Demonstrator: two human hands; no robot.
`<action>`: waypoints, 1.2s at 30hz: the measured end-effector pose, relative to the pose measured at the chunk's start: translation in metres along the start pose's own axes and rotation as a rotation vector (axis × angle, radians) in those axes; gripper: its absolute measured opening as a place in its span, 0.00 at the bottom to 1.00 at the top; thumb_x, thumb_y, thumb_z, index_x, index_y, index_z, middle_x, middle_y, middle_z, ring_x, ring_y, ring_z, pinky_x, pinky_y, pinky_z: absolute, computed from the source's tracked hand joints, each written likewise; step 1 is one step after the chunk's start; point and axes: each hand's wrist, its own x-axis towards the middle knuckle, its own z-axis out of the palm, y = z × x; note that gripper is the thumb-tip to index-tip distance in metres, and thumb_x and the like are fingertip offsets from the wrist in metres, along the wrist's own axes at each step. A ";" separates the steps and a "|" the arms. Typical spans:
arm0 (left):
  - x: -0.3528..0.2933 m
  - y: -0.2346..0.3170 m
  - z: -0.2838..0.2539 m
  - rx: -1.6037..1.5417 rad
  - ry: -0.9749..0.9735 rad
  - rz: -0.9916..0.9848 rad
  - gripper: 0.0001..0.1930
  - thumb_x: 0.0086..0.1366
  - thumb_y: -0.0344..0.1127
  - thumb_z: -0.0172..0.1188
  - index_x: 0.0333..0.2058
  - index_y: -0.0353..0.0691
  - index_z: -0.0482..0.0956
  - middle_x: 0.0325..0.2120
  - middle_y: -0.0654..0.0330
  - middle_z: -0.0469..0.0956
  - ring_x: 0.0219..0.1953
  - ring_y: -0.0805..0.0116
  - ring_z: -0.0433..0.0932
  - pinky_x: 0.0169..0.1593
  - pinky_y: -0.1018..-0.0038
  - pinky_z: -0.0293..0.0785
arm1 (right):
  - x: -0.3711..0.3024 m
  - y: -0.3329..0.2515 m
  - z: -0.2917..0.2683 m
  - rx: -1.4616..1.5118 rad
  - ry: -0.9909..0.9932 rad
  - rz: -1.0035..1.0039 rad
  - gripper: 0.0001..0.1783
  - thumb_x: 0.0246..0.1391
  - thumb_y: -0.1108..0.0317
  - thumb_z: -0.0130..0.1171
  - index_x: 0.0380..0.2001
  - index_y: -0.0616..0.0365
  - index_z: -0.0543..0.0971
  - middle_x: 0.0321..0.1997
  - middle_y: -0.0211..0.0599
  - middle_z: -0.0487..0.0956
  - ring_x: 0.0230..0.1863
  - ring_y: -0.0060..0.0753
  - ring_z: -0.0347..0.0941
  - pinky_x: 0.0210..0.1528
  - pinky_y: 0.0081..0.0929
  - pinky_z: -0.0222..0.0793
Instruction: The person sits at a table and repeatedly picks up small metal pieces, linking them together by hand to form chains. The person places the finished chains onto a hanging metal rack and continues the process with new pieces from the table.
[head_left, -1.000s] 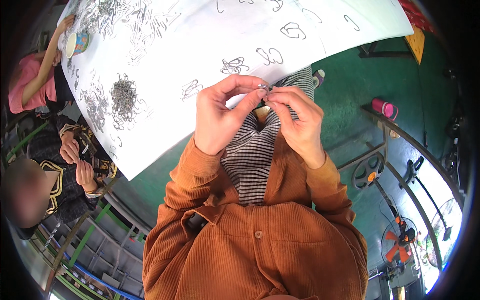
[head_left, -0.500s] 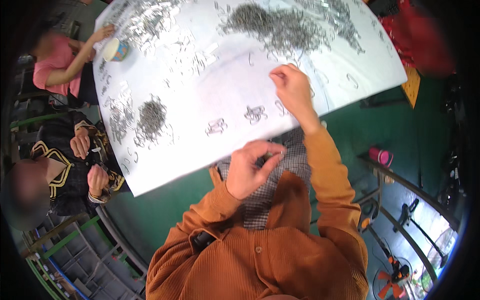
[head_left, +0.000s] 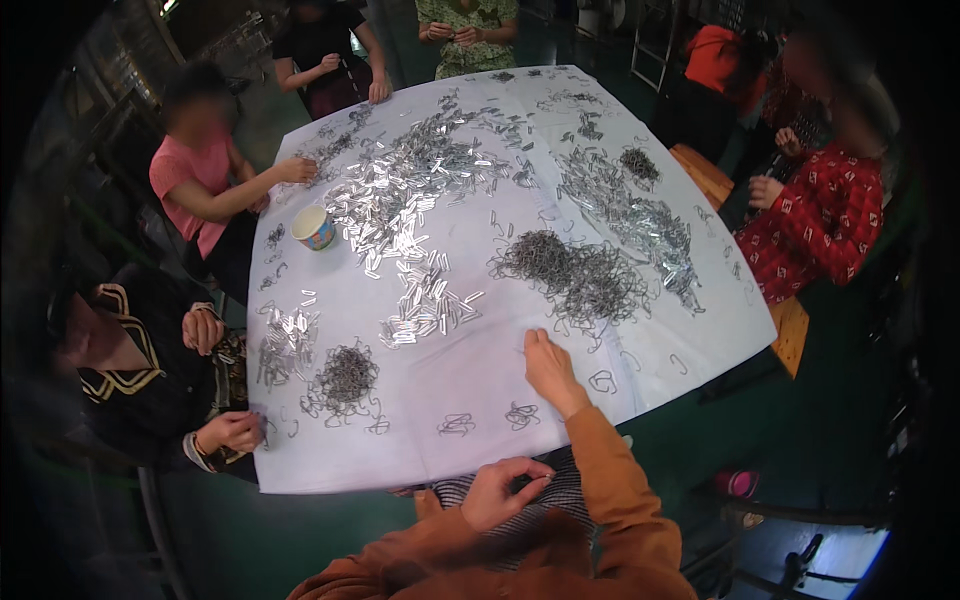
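My left hand (head_left: 500, 492) is above my lap at the table's near edge, thumb and forefinger pinched. Only a tiny glint shows at its fingertips; what they hold is too small to name. My right hand (head_left: 552, 374) reaches over the white tabletop (head_left: 450, 375), fingers pressed together and pointing down at it. Whether anything is between those fingers is hidden. Beyond it lies a large pile of dark bent wire hooks (head_left: 580, 275). To its left, two small clusters of wire hooks, one left (head_left: 456, 424) and one right (head_left: 521, 415), lie near the edge.
Shiny flat metal pieces (head_left: 430, 305) spread across the table's middle. Another hook pile (head_left: 346, 375) lies at the left. A paper tub (head_left: 313, 228) stands farther back. Several people sit around the table, one in pink (head_left: 205, 190), another in red (head_left: 825, 220).
The view has tilted up, showing more of the table and the people around it. My right hand stays over the tabletop, its fingers now pointing more downward. My left hand keeps its pinch.
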 end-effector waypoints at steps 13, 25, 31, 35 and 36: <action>-0.012 -0.011 0.000 0.030 0.125 0.122 0.06 0.58 0.28 0.63 0.35 0.38 0.82 0.31 0.55 0.82 0.35 0.57 0.80 0.42 0.69 0.75 | 0.008 0.026 -0.023 0.123 0.190 -0.016 0.04 0.53 0.73 0.55 0.30 0.56 0.78 0.35 0.43 0.75 0.38 0.52 0.74 0.39 0.44 0.69; -0.012 -0.017 0.006 -0.001 0.064 0.158 0.06 0.60 0.29 0.62 0.37 0.39 0.82 0.31 0.54 0.81 0.33 0.58 0.80 0.38 0.71 0.75 | 0.034 0.011 0.020 -0.125 -0.163 -0.127 0.04 0.54 0.71 0.52 0.32 0.59 0.75 0.37 0.49 0.76 0.40 0.56 0.74 0.41 0.47 0.70; -0.007 -0.017 0.008 -0.011 0.065 0.087 0.08 0.60 0.27 0.63 0.39 0.37 0.82 0.35 0.56 0.82 0.39 0.66 0.81 0.45 0.75 0.75 | -0.074 -0.022 -0.064 0.442 0.016 -0.134 0.04 0.55 0.75 0.54 0.32 0.61 0.78 0.31 0.46 0.76 0.32 0.50 0.74 0.34 0.37 0.69; -0.002 -0.008 0.010 -0.035 0.084 0.099 0.08 0.60 0.27 0.63 0.39 0.36 0.81 0.36 0.54 0.81 0.40 0.65 0.81 0.46 0.74 0.75 | -0.166 -0.036 -0.092 0.763 0.155 0.203 0.03 0.53 0.79 0.59 0.31 0.63 0.80 0.29 0.39 0.81 0.27 0.24 0.78 0.29 0.21 0.71; -0.001 -0.006 0.011 -0.050 0.091 0.092 0.08 0.60 0.26 0.63 0.39 0.36 0.81 0.36 0.54 0.81 0.40 0.65 0.81 0.46 0.74 0.75 | -0.181 -0.038 -0.090 0.835 0.218 0.246 0.03 0.51 0.81 0.61 0.30 0.63 0.80 0.31 0.38 0.83 0.27 0.20 0.78 0.29 0.18 0.71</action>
